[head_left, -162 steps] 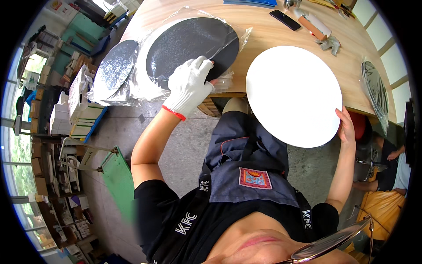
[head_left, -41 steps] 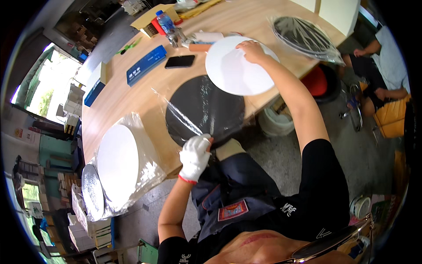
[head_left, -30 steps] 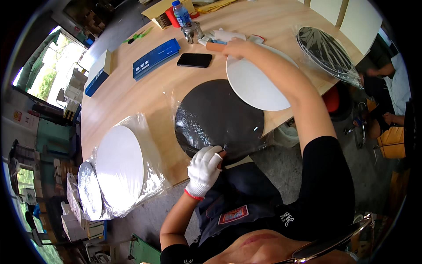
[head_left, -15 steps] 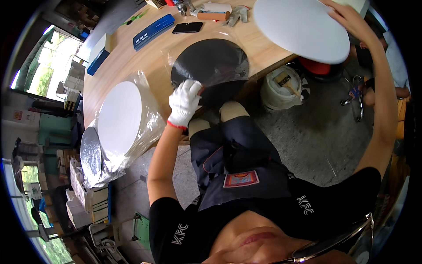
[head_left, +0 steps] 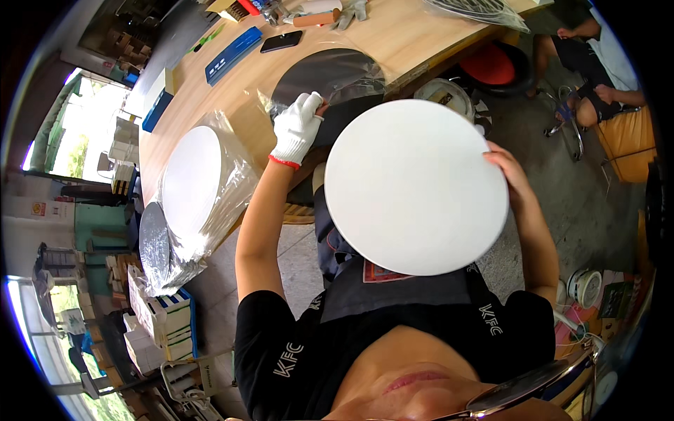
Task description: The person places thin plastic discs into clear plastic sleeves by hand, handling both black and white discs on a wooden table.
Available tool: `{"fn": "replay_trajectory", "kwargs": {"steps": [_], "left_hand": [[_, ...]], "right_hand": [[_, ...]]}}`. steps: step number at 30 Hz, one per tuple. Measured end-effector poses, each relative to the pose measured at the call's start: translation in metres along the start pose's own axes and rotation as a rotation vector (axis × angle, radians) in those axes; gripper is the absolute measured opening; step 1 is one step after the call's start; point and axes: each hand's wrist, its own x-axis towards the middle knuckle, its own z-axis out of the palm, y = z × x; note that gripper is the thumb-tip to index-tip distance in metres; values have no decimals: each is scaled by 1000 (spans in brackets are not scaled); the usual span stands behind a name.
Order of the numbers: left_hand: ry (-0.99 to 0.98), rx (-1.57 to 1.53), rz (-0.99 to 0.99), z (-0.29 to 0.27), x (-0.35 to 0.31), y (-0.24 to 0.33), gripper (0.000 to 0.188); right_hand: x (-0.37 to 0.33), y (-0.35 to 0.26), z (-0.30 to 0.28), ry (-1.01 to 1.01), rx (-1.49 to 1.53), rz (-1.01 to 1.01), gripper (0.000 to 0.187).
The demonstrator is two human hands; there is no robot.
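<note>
My right hand (head_left: 507,168), bare, grips the right rim of a round white board (head_left: 414,186), holding it flat side up over my lap. A black disc (head_left: 319,74) lies partly under clear plastic film at the table's near edge, its near part overhanging. My left hand (head_left: 298,126), in a white knit glove with a red cuff, is closed at that disc's near left edge. A bare fingertip shows beyond the glove; whether it also pinches the film is hidden. The white board covers part of the black disc's near right side.
On the wooden table (head_left: 242,105) are a plastic-wrapped stack of white round boards (head_left: 193,179), a silvery disc (head_left: 154,245), a blue box (head_left: 234,56) and a phone (head_left: 281,41). A bucket (head_left: 446,95) and a red-seated stool (head_left: 486,64) stand beyond; another person (head_left: 597,77) sits at right.
My right hand has brought the white board from the table's far right to over my lap. My left hand has shifted slightly farther over the table edge at the black disc.
</note>
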Motion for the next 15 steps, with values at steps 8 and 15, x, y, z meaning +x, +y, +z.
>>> {"fn": "replay_trajectory", "kwargs": {"steps": [8,15], "left_hand": [[-37,37,59,-8,1,4,10],[-207,124,-45,-25,-38,10,20]], "right_hand": [[15,41,19,107,172,-18,41],[3,61,61,202,221,-96,30]]}}
